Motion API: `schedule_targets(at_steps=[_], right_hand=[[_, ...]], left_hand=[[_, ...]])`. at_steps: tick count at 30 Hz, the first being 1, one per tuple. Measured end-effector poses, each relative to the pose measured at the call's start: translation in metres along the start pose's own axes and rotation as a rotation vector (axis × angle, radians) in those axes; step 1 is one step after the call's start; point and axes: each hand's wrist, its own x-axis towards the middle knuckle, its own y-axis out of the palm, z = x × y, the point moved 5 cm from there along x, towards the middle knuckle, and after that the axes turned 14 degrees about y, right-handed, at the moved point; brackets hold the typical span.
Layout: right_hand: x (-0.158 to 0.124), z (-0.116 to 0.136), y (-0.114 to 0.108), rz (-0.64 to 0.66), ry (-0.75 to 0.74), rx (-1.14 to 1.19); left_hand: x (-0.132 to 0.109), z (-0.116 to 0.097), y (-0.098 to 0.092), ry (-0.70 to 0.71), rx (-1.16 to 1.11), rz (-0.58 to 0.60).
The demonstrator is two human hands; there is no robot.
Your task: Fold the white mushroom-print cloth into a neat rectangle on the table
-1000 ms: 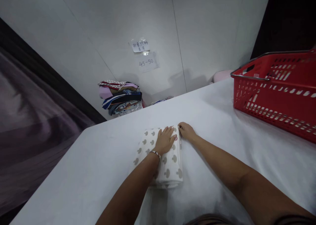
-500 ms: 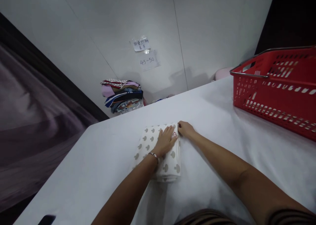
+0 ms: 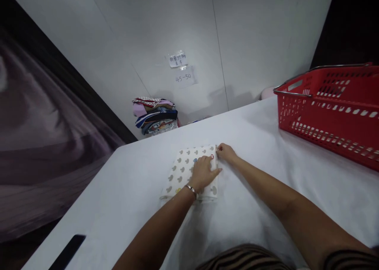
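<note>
The folded cloth (image 3: 181, 170) is a white piece with little grey shapes printed on it, plus a couple of coloured ones. It lies flat on the white surface (image 3: 124, 199), roughly in the middle and a bit toward the far edge. I'd call it light, soft and floppy, in a few layers that would slide apart or sag if lifted by one corner. The folded edges on both sides look like the safest grip, or a flat palm underneath. Nothing breakable about it, and cotton on a cloth-covered top shouldn't slip much.

The left hand (image 3: 205, 171) lies palm down on the right half of it with fingers stretched out and close together, pressing it flat. There's a thin bracelet (image 3: 192, 189) on that wrist. The right hand (image 3: 226, 152) sits at the far right corner with fingers curled in against the edge. I can't tell if it's really pinching fabric.

Off to the right, well apart, stands a red basket (image 3: 331, 112) with a metal handle, and from this angle its contents are hidden. By the wall beyond the surface there's a stack of folded clothes (image 3: 155, 115) in mixed colours, with two paper labels (image 3: 183, 70) stuck above
</note>
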Motion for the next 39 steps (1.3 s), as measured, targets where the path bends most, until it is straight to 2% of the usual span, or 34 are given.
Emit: schedule_targets(at_steps=[3, 6, 10, 15, 24, 33, 39], right_hand=[[-0.018, -0.003, 0.002, 0.035, 0.007, 0.075], [-0.036, -0.002, 0.008, 0.093, 0.032, 0.152], [-0.05, -0.001, 0.011, 0.151, 0.128, 0.248], [-0.053, -0.007, 0.012, 0.206, 0.254, 0.353], [-0.048, -0.001, 0.021, 0.344, 0.31, 0.432], [-0.068, -0.005, 0.02, 0.57, 0.394, 0.316], [-0.078, -0.003, 0.015, 0.567, 0.396, 0.275]], left_hand=[[-0.018, -0.014, 0.004, -0.102, 0.065, 0.019], [-0.021, -0.016, 0.007, -0.179, 0.09, 0.036], [-0.015, -0.002, 0.003, -0.277, -0.042, 0.066], [-0.016, 0.02, -0.004, -0.393, -0.247, 0.031], [-0.021, 0.032, 0.0, -0.399, -0.342, -0.04], [-0.019, 0.036, 0.006, -0.408, -0.373, -0.049], [-0.019, 0.039, 0.007, -0.416, -0.385, -0.057]])
